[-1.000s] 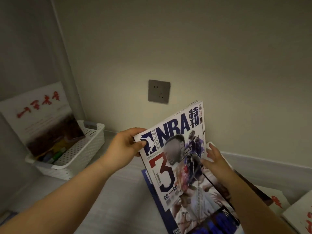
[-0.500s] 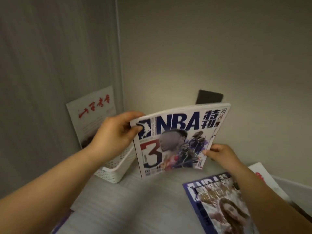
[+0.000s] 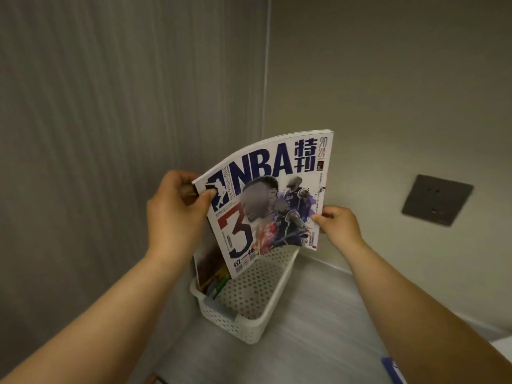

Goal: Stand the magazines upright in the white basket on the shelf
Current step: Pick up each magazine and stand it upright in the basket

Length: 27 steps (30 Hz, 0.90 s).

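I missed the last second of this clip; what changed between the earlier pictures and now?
The left hand and right hand carried the NBA magazine left, away from the pile, and turned it upright; it is now over the white basket. Both kept gripping its side edges. Another magazine still leans in the basket.

Both forearms raised, converging forward. Left hand [image 3: 177, 214] — thumb in front, fingers curled behind — pinches magazine [image 3: 277, 189] corner; right hand [image 3: 339, 225] grips its opposite edge, thumb in front
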{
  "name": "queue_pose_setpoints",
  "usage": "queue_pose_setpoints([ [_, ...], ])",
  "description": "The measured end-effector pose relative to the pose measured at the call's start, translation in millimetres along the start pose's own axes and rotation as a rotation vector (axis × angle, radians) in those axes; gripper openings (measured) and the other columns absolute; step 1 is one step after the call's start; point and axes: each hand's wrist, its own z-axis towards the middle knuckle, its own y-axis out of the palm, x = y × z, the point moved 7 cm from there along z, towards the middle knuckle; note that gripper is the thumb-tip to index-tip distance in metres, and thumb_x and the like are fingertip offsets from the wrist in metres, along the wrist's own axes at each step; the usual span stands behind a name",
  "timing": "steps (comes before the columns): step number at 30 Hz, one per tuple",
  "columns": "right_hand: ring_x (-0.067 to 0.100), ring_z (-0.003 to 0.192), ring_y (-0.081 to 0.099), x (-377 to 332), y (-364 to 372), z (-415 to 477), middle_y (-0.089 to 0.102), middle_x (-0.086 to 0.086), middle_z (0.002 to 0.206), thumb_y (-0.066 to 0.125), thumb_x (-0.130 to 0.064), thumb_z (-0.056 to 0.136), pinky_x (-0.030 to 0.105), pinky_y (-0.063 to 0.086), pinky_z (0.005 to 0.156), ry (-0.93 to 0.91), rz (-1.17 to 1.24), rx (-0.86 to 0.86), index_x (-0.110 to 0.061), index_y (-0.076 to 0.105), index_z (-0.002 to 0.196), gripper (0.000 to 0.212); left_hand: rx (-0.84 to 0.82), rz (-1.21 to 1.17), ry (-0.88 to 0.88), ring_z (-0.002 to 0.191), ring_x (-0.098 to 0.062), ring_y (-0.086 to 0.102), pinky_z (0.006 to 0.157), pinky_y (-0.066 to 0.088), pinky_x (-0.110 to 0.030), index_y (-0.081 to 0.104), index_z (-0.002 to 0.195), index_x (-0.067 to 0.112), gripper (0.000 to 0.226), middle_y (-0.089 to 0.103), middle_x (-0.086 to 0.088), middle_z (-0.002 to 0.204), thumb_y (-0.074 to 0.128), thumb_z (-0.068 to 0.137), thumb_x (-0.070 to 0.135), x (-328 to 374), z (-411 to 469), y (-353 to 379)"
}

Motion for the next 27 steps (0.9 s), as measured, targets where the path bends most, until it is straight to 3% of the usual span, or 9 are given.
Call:
queue_pose_setpoints([
  [4, 0.022, 0.075, 0.06, 5.0, 40.9, 8.6, 0.07, 0.017, 0.094, 0.059, -0.009, 0.084, 0.037, 0.051, 0.078, 0.002, -0.027, -0.083, -0.002, 0.068, 0.095, 0.016, 0.009, 0.039, -0.016, 0.067, 0.008, 0.052, 0.057, 0.042, -0.016, 0.042, 0.066, 0.04, 0.036, 0.051, 0.024, 0.07, 0.066, 0.076, 0.016, -24.5, -9.8, 0.8],
  [9, 0.023, 0.07, 0.059, 5.6, 75.4, 21.8, 0.067, 0.011, 0.081, 0.056, -0.006, 0.084, 0.036, 0.05, 0.075, 0.051, 0.108, -0.064, 0.003, 0.066, 0.099, 0.019, -0.021, 0.068, -0.111, 0.068, 0.007, 0.05, 0.06, 0.042, -0.018, 0.042, 0.067, 0.04, 0.034, 0.05, 0.023, 0.07, 0.065, 0.077, 0.017, -58.7, -19.5, 7.5],
  [13, 0.018, 0.059, 0.055, -0.6, 114.0, 22.6, 0.066, 0.014, 0.083, 0.052, -0.006, 0.087, 0.016, 0.046, 0.055, 0.014, 0.033, -0.178, -0.001, 0.066, 0.097, 0.019, -0.072, 0.093, -0.082, 0.065, 0.013, 0.051, 0.06, 0.041, -0.012, 0.045, 0.071, 0.04, 0.033, 0.051, 0.027, 0.071, 0.063, 0.079, 0.014, -66.0, -21.9, 16.4],
  [14, 0.02, 0.066, 0.058, -0.1, 120.8, 21.6, 0.067, 0.015, 0.09, 0.051, -0.008, 0.087, 0.019, 0.047, 0.059, 0.015, 0.02, -0.188, -0.003, 0.065, 0.1, 0.02, -0.08, 0.103, -0.069, 0.061, 0.014, 0.053, 0.06, 0.041, -0.011, 0.046, 0.073, 0.039, 0.03, 0.052, 0.028, 0.07, 0.064, 0.078, 0.015, -65.9, -22.2, 19.1],
  [16, 0.026, 0.093, 0.061, 4.0, 128.0, 21.8, 0.063, 0.016, 0.111, 0.051, -0.009, 0.087, 0.03, 0.049, 0.082, 0.037, 0.042, -0.184, -0.005, 0.06, 0.109, 0.024, -0.073, 0.12, -0.068, 0.06, 0.021, 0.053, 0.059, 0.041, -0.01, 0.047, 0.073, 0.039, 0.03, 0.052, 0.03, 0.07, 0.064, 0.078, 0.016, -66.9, -21.2, 21.9],
  [18, 0.028, 0.111, 0.053, 8.4, 127.3, 23.1, 0.051, 0.017, 0.128, 0.051, -0.008, 0.087, 0.036, 0.044, 0.098, 0.085, 0.131, -0.173, -0.008, 0.049, 0.122, 0.035, -0.059, 0.116, -0.081, 0.059, 0.02, 0.052, 0.059, 0.041, -0.011, 0.046, 0.069, 0.041, 0.031, 0.051, 0.03, 0.07, 0.064, 0.078, 0.017, -70.3, -18.6, 21.7],
  [20, 0.02, 0.114, 0.048, 10.7, 125.0, 26.1, 0.044, 0.013, 0.136, 0.054, -0.008, 0.086, 0.031, 0.039, 0.097, 0.131, 0.25, -0.171, -0.011, 0.036, 0.132, 0.049, -0.063, 0.125, -0.078, 0.06, 0.019, 0.05, 0.059, 0.042, -0.012, 0.048, 0.072, 0.042, 0.028, 0.05, 0.032, 0.071, 0.063, 0.079, 0.018, -72.8, -16.3, 21.4],
  [23, 0.011, 0.101, 0.044, 4.5, 127.9, 32.3, 0.048, 0.01, 0.133, 0.057, -0.003, 0.083, 0.026, 0.037, 0.089, 0.16, 0.358, -0.235, -0.011, 0.032, 0.134, 0.057, -0.129, 0.191, -0.056, 0.067, 0.017, 0.047, 0.06, 0.04, -0.01, 0.056, 0.096, 0.028, 0.021, 0.047, 0.035, 0.075, 0.063, 0.079, 0.017, -82.7, -19.8, 27.6],
  [27, 0.021, 0.101, 0.053, 1.8, 137.8, 42.2, 0.055, 0.017, 0.123, 0.051, 0.009, 0.081, 0.031, 0.046, 0.088, 0.207, 0.369, -0.29, -0.004, 0.039, 0.127, 0.049, -0.174, 0.232, -0.106, 0.07, -0.002, 0.055, 0.059, 0.041, -0.016, 0.056, 0.104, 0.017, 0.025, 0.059, 0.02, 0.079, 0.062, 0.08, 0.017, -105.0, -35.0, 30.2],
])
